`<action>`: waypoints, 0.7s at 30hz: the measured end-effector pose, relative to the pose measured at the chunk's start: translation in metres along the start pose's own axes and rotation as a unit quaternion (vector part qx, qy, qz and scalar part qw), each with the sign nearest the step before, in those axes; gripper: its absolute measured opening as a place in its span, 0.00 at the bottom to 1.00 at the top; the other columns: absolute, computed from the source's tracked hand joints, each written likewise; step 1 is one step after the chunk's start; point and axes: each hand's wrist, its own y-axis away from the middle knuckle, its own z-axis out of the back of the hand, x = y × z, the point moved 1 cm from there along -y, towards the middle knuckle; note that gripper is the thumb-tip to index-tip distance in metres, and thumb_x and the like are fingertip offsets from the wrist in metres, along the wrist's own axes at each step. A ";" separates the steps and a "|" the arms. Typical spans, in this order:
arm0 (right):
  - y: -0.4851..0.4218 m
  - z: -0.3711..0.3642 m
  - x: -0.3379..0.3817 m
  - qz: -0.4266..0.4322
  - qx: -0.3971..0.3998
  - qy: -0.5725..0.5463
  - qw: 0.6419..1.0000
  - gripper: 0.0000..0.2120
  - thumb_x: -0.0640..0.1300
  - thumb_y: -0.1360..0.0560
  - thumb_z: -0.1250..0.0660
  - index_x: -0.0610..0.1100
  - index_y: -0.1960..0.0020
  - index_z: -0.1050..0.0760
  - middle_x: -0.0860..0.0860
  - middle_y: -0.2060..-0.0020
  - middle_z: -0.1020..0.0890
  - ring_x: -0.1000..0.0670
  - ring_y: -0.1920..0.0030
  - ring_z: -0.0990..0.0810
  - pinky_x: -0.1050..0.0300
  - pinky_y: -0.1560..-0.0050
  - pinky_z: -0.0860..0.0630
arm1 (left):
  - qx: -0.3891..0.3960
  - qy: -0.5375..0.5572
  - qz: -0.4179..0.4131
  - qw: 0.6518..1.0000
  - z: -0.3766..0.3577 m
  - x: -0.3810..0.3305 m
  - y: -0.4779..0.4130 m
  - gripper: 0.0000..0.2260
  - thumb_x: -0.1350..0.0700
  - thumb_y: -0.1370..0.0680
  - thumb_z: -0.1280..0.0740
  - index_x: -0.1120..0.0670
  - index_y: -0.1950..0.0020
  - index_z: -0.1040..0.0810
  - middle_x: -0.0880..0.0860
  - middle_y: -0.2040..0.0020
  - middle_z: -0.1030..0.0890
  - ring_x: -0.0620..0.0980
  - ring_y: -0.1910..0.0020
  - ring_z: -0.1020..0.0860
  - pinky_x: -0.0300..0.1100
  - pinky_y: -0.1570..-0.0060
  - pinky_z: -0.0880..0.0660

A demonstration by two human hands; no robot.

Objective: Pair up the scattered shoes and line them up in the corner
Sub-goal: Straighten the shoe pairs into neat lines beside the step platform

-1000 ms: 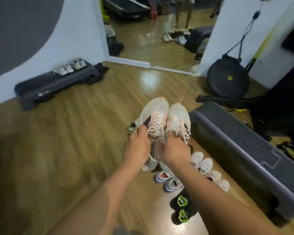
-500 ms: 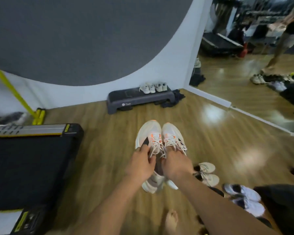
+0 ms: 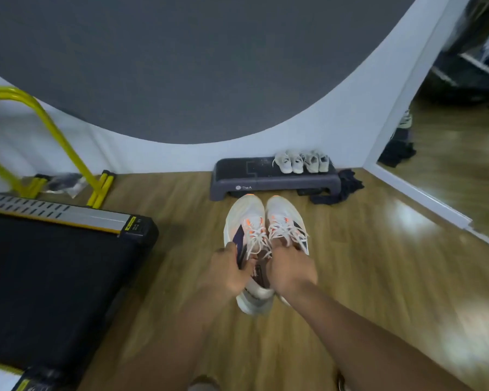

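A black treadmill fills the left of the floor; a grey aerobic step sits against the wall; white running shoes hang side by side above the floor, toes toward the step; the left hand and right hand each have their grip curled round one shoe, seemingly at its collar; four pale shoes line the step.

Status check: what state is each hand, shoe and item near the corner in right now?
Left white shoe: gripped by the left hand, toe toward the step platform.
Right white shoe: gripped by the right hand, alongside the other.
Four pale shoes: lined up on the step platform.
Dark cloth: crumpled beside the step platform.
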 end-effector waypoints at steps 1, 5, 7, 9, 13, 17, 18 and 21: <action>-0.020 0.003 -0.005 0.006 0.004 0.000 1.000 0.15 0.43 0.23 0.42 0.47 0.36 0.33 0.46 0.46 0.19 0.41 0.47 0.18 0.52 0.58 0.30 | 0.000 -0.002 0.005 1.000 -0.002 -0.006 -0.020 0.18 0.40 0.23 0.36 0.55 0.47 0.29 0.55 0.52 0.20 0.53 0.58 0.22 0.42 0.62 0.31; -0.104 0.010 -0.024 0.016 0.009 0.005 1.000 0.15 0.43 0.23 0.42 0.48 0.36 0.33 0.46 0.46 0.20 0.42 0.47 0.19 0.53 0.59 0.30 | 0.025 0.016 0.015 0.999 -0.018 -0.026 -0.108 0.17 0.39 0.23 0.37 0.54 0.56 0.29 0.56 0.57 0.19 0.53 0.59 0.21 0.42 0.64 0.34; -0.151 0.012 -0.032 0.008 0.017 0.010 1.000 0.15 0.43 0.22 0.42 0.49 0.35 0.34 0.46 0.45 0.20 0.42 0.46 0.19 0.52 0.57 0.29 | 0.045 0.005 0.018 0.999 -0.029 -0.032 -0.159 0.20 0.38 0.23 0.39 0.55 0.58 0.26 0.56 0.59 0.19 0.54 0.59 0.20 0.42 0.65 0.32; -0.196 0.018 -0.039 -0.005 0.026 0.018 0.999 0.15 0.44 0.21 0.42 0.49 0.35 0.34 0.46 0.45 0.20 0.42 0.45 0.19 0.52 0.55 0.26 | 0.079 0.007 0.031 0.996 -0.039 -0.039 -0.212 0.22 0.37 0.24 0.39 0.55 0.57 0.22 0.55 0.59 0.18 0.53 0.60 0.20 0.42 0.65 0.31; -0.283 0.038 -0.053 -0.026 0.041 0.012 0.999 0.15 0.45 0.21 0.42 0.50 0.35 0.34 0.47 0.43 0.21 0.42 0.44 0.20 0.51 0.50 0.25 | 0.118 0.021 0.035 0.992 -0.043 -0.059 -0.319 0.22 0.37 0.26 0.37 0.56 0.56 0.21 0.55 0.58 0.17 0.53 0.62 0.21 0.41 0.67 0.35; -0.369 0.056 -0.066 -0.044 0.044 0.007 0.998 0.14 0.45 0.22 0.42 0.52 0.37 0.34 0.48 0.46 0.19 0.43 0.45 0.20 0.50 0.51 0.24 | 0.139 0.001 0.008 0.990 -0.030 -0.088 -0.408 0.20 0.40 0.23 0.37 0.58 0.54 0.21 0.56 0.60 0.20 0.50 0.63 0.26 0.41 0.67 0.35; -0.389 0.059 -0.069 -0.048 0.043 0.004 0.998 0.14 0.46 0.22 0.42 0.52 0.37 0.34 0.48 0.47 0.19 0.43 0.46 0.19 0.51 0.53 0.24 | 0.137 0.004 0.007 0.990 -0.029 -0.092 -0.428 0.21 0.40 0.23 0.38 0.58 0.54 0.20 0.56 0.58 0.19 0.50 0.63 0.25 0.41 0.65 0.34; -0.447 0.062 -0.082 -0.050 0.045 -0.015 0.998 0.15 0.45 0.22 0.42 0.52 0.35 0.34 0.48 0.47 0.20 0.44 0.47 0.20 0.53 0.56 0.28 | 0.146 0.032 0.012 0.989 -0.038 -0.101 -0.486 0.21 0.38 0.24 0.39 0.56 0.53 0.20 0.55 0.57 0.17 0.51 0.60 0.21 0.42 0.61 0.29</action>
